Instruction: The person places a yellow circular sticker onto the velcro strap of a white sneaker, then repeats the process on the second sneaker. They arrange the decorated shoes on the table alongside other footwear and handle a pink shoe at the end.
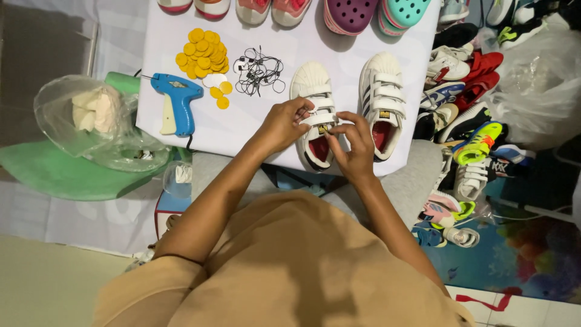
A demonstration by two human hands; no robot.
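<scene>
Two small white strap shoes lie on a white board (254, 130) across my lap. My left hand (284, 124) grips the side and strap of the left white shoe (312, 91). My right hand (356, 145) pinches at the tongue of that same shoe, near its red lining. The right white shoe (382, 100) lies untouched beside my right hand. A blue tagging gun (175, 100), a pile of yellow round tags (203, 54) and a tangle of black loop fasteners (259, 71) sit to the left.
Pairs of small shoes line the board's far edge, including purple (350, 13) and teal clogs (404, 11). A heap of mixed shoes (466, 115) fills the floor at right. A clear plastic bag (91, 118) rests on a green seat (54, 172) at left.
</scene>
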